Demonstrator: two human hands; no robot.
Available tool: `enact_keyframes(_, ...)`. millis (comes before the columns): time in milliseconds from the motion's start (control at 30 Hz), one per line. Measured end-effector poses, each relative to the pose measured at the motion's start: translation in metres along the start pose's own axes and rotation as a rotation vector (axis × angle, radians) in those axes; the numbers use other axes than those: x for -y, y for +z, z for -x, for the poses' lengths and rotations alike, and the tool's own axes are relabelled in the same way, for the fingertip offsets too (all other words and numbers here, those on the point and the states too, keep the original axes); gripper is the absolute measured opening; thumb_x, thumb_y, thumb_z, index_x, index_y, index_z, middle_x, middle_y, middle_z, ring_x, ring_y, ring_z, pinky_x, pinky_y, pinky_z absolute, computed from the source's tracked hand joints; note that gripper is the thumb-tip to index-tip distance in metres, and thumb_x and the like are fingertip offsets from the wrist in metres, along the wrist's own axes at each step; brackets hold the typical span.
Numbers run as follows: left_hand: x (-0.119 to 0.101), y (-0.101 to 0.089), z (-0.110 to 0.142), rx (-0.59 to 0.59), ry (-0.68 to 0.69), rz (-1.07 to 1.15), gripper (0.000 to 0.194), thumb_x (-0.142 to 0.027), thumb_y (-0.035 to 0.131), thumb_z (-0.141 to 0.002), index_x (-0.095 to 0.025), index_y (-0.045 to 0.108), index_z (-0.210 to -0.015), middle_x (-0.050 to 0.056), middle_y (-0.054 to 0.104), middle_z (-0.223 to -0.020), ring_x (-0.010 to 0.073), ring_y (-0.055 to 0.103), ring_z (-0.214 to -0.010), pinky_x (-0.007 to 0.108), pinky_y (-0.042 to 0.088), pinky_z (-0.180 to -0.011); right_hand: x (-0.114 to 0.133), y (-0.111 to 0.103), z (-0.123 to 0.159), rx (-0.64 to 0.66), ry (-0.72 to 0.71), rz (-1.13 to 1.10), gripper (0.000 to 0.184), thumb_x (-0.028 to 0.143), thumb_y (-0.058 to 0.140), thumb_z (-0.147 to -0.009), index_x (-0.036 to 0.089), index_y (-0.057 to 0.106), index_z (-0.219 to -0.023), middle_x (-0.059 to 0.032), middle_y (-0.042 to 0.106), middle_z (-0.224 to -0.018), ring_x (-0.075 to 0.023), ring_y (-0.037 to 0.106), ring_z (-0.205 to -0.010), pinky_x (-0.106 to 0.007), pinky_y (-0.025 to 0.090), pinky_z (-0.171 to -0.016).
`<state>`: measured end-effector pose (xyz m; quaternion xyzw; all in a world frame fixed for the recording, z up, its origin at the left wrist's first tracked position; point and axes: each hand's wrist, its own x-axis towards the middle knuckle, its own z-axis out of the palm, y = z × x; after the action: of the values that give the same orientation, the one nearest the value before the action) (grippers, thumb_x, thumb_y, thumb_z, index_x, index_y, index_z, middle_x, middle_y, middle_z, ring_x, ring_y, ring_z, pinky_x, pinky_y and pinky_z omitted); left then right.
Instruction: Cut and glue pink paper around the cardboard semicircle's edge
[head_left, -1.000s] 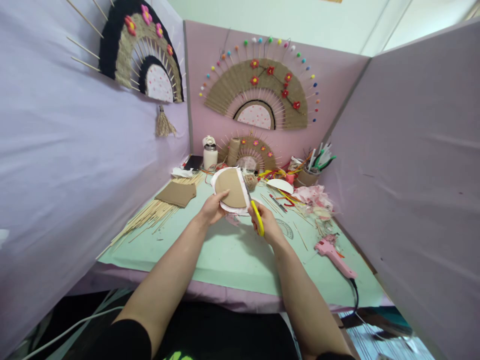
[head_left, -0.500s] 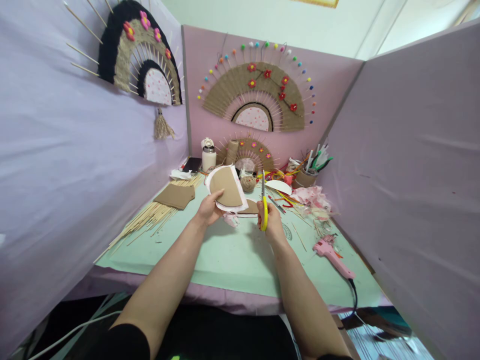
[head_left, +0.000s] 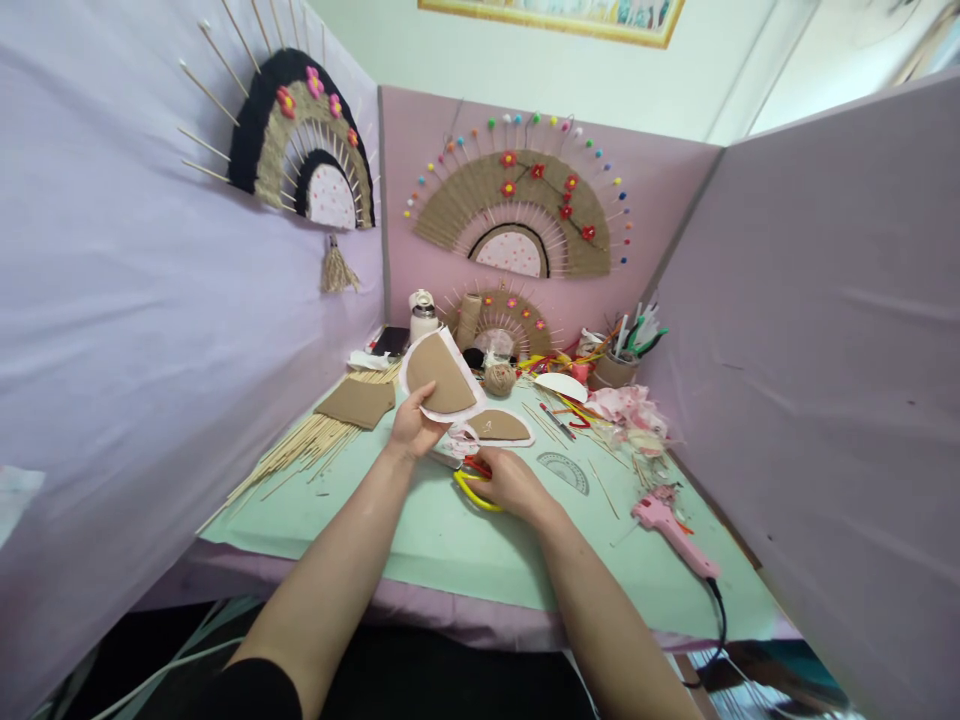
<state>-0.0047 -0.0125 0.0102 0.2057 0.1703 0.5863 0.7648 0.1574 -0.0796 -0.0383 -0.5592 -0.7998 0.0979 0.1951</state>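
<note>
My left hand [head_left: 417, 424] grips a half-round cardboard piece [head_left: 442, 375] with a pale fabric border, holding it raised and tilted above the table. My right hand [head_left: 511, 482] is low over the table, its fingers around the yellow and red handles of a pair of scissors [head_left: 472, 493]. The blades point left and are mostly hidden. Just beyond that hand lies a second half-round cardboard piece [head_left: 502, 426] with a white edge. A scrap of pinkish fabric [head_left: 459, 440] shows below the raised piece.
Thin sticks [head_left: 292, 450] and a brown cardboard piece [head_left: 358, 402] lie at left. A twine ball [head_left: 499, 379] sits at the back. On the right are a protractor [head_left: 564, 472], a pink glue gun [head_left: 675, 535], fabric scraps [head_left: 626, 410] and a tool pot [head_left: 613, 371].
My right hand has come down and left with the scissors, which have turned from upright to low and flat. My left hand still holds the cardboard piece. The view has tilted up slightly.
</note>
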Motion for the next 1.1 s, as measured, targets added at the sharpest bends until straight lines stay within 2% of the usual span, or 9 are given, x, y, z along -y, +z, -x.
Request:
enact_keyframes(133, 0.003, 0.004, 0.002, 0.021, -0.010, -0.004, 0.040, -0.015, 0.047, -0.082, -0.012, 0.054, -0.121, 0.007, 0.071, -0.094, 0.0200, 0.065, -0.092, 0.041, 0.044, -0.095, -0.001, -0.003, 0.000, 0.017, -0.094, -0.073, 0.014, 0.028, 0.066, -0.070, 0.016, 0.064, -0.077, -0.0032, 0.059, -0.077, -0.0134, 0.051, -0.069, -0.022, 0.033, -0.060)
enact_keyframes(267, 0.006, 0.002, 0.003, 0.065, -0.031, -0.064, 0.038, -0.016, 0.050, -0.082, -0.010, 0.054, -0.119, 0.008, 0.071, -0.094, 0.0198, 0.065, -0.092, 0.040, 0.044, -0.096, -0.007, -0.010, -0.001, -0.051, -0.138, -0.341, 0.022, 0.032, 0.065, -0.072, 0.019, 0.068, -0.089, -0.0048, 0.063, -0.089, -0.0178, 0.055, -0.084, -0.026, 0.040, -0.074)
enact_keyframes(367, 0.012, -0.004, 0.005, 0.181, -0.058, -0.177, 0.039, -0.014, 0.059, -0.077, -0.011, 0.056, -0.116, 0.010, 0.069, -0.101, 0.0213, 0.064, -0.096, 0.040, 0.043, -0.097, -0.012, -0.017, -0.004, -0.265, -0.003, -0.642, 0.028, 0.039, 0.053, -0.080, 0.020, 0.066, -0.096, -0.0043, 0.066, -0.091, -0.0180, 0.057, -0.083, -0.029, 0.044, -0.074)
enact_keyframes(467, 0.022, -0.007, 0.010, 0.329, -0.184, -0.315, 0.041, -0.012, 0.067, -0.071, -0.011, 0.059, -0.111, 0.014, 0.066, -0.108, 0.0258, 0.062, -0.100, 0.043, 0.043, -0.097, -0.014, -0.023, -0.007, -0.465, 0.158, -0.931, 0.036, 0.048, 0.047, -0.082, 0.020, 0.065, -0.097, -0.0046, 0.067, -0.094, -0.0189, 0.059, -0.084, -0.029, 0.046, -0.072)
enact_keyframes(567, 0.036, -0.007, 0.014, 0.414, -0.292, -0.362, 0.043, -0.012, 0.070, -0.068, -0.012, 0.060, -0.110, 0.015, 0.065, -0.111, 0.0279, 0.061, -0.102, 0.044, 0.043, -0.095, -0.014, -0.026, -0.008, -0.515, 0.285, -1.123, 0.040, 0.055, 0.049, -0.077, 0.021, 0.065, -0.091, -0.0038, 0.068, -0.084, -0.0196, 0.061, -0.078, -0.029, 0.047, -0.064)
enact_keyframes(667, 0.047, -0.006, 0.015, 0.418, -0.306, -0.363, 0.044, -0.012, 0.071, -0.068, -0.015, 0.061, -0.111, 0.014, 0.065, -0.112, 0.0271, 0.060, -0.104, 0.044, 0.043, -0.095, -0.013, -0.026, -0.008, -0.504, 0.362, -1.227, 0.036, 0.055, 0.054, -0.073, 0.021, 0.065, -0.081, -0.0017, 0.067, -0.071, -0.0187, 0.060, -0.067, -0.028, 0.047, -0.057)
enact_keyframes(800, 0.055, -0.003, 0.015, 0.399, -0.250, -0.360, 0.043, -0.012, 0.072, -0.067, -0.013, 0.062, -0.109, 0.014, 0.065, -0.111, 0.0257, 0.060, -0.104, 0.043, 0.041, -0.097, -0.014, -0.023, -0.008, -0.590, 0.338, -1.182, 0.039, 0.056, 0.053, -0.074, 0.020, 0.064, -0.074, -0.0013, 0.064, -0.068, -0.0168, 0.056, -0.063, -0.027, 0.045, -0.057)
enact_keyframes(933, 0.057, -0.002, 0.014, 0.379, -0.228, -0.355, 0.046, -0.013, 0.073, -0.066, -0.013, 0.062, -0.110, 0.014, 0.065, -0.111, 0.0257, 0.061, -0.102, 0.043, 0.042, -0.096, -0.013, -0.023, -0.006, -0.700, 0.328, -0.991, 0.043, 0.058, 0.046, -0.079, 0.018, 0.061, -0.073, -0.0016, 0.058, -0.065, -0.0158, 0.050, -0.064, -0.026, 0.042, -0.058)
enact_keyframes(1100, 0.058, -0.002, 0.015, 0.360, -0.205, -0.369, 0.046, -0.015, 0.075, -0.064, -0.012, 0.062, -0.108, 0.014, 0.066, -0.108, 0.0261, 0.061, -0.101, 0.042, 0.043, -0.094, -0.005, -0.030, 0.000, -0.751, 0.223, -0.720, 0.038, 0.052, 0.046, -0.082, 0.018, 0.059, -0.070, -0.0017, 0.053, -0.068, -0.0153, 0.045, -0.067, -0.026, 0.039, -0.063)
